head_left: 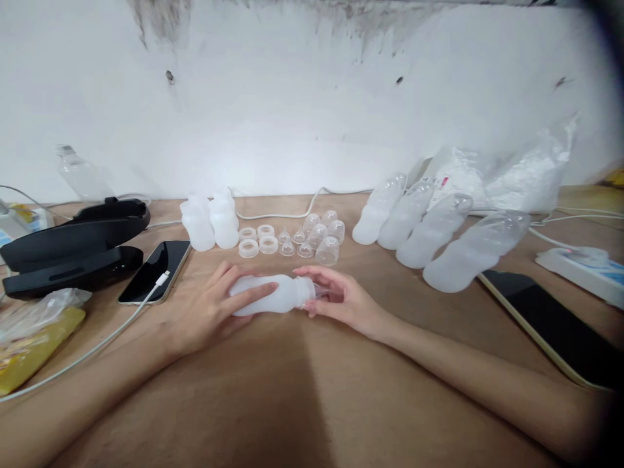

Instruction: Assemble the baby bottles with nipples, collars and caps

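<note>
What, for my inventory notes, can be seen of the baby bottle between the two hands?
The baby bottle looks like milky, translucent plastic, with a smooth, rounded body. At its neck is a paler, see-through collar, and beyond that a clear nipple, partly hidden by fingers. It lies on its side above the table, neck to the right. The left hand wraps the body; the right hand has its fingers at the collar. Whether it touches the table or holds anything, I cannot tell.

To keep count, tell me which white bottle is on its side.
The bottle in the left hand, its neck at the right hand; the other white bottles stand on their bases.
</note>
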{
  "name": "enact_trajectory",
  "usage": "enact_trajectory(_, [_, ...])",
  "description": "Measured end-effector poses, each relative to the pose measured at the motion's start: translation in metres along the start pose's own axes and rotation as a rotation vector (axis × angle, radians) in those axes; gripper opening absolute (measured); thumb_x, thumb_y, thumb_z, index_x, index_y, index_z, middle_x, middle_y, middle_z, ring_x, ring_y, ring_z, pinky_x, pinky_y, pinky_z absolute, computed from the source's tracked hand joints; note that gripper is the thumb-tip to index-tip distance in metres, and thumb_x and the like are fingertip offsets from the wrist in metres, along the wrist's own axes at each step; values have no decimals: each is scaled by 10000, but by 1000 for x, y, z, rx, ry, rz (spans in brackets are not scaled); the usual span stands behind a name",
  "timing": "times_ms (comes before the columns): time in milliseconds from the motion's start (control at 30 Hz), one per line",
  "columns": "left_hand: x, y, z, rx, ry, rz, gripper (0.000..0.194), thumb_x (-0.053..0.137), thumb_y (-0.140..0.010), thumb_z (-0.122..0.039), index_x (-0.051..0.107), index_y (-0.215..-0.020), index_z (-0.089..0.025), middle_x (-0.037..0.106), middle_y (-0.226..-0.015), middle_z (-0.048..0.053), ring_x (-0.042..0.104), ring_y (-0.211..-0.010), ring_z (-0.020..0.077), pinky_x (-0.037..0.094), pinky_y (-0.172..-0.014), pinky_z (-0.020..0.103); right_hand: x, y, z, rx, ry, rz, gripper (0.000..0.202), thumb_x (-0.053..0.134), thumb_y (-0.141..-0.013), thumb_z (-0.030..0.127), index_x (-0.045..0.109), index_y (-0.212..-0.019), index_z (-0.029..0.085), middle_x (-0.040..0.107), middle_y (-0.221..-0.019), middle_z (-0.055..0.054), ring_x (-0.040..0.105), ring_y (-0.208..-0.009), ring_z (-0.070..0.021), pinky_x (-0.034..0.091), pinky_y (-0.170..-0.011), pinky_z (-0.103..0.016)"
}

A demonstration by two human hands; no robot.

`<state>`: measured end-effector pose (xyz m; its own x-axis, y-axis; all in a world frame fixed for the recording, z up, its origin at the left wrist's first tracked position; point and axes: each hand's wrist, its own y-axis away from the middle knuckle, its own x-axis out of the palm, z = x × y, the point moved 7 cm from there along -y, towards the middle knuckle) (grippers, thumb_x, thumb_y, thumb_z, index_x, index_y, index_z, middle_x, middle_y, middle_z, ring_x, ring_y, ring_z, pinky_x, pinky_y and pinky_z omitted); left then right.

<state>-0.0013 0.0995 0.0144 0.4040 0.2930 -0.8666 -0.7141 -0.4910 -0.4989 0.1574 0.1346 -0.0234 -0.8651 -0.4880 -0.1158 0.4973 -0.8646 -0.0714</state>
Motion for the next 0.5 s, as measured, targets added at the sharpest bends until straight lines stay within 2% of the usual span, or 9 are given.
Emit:
enact_trajectory(100, [-1,1,-4,52,-61,-31,476,519,-822,-171,365,-1256,-290,431,-1147,85,452,-962,229,440,-779,378,1,1,2,-21,-16,17,393,672,-661,233,543,-1032,222,587,-962,-26,573,-795,-131,514,-631,-253])
enact_trajectory(167, [-4,0,-5,42,10,-48,548,543,-806,-240,288,-1289,-274,400,-1171,104,445,-1003,251,441,-795,407,0,1,3,-24,-22,10,378,683,-648,218,551,-1003,214,593,-934,-22,576,-775,-125,515,-629,-246])
enact_trajectory(300, [-11,-2,7,-143,270,-107,631,504,-791,-293,178,-1318,-177,293,-1297,157,308,-1206,303,342,-944,478,-3,1,3,6,-71,-32,361,677,-655,206,548,-992,205,606,-876,-10,575,-669,-93,511,-618,-238])
enact_trajectory(367, [-11,0,15,-232,364,-131,597,444,-809,-335,184,-1316,-155,307,-1315,153,329,-1200,301,350,-941,473,-5,1,2,14,-89,-53,362,675,-658,208,548,-997,207,606,-901,-14,578,-665,-93,509,-621,-244])
enact_trajectory(433, [-5,3,23,-322,388,-72,526,390,-838,-375,237,-1298,-171,395,-1275,126,418,-1134,291,387,-904,461,-5,1,1,9,-91,-56,379,686,-644,203,551,-998,211,602,-936,-20,582,-701,-105,508,-623,-248])
enact_trajectory(500, [3,7,28,-391,357,37,465,384,-855,-374,285,-1273,-198,471,-1228,94,481,-1080,279,410,-882,446,-5,1,0,-2,-86,-53,393,695,-633,200,555,-1001,213,597,-959,-24,582,-739,-116,506,-627,-248])
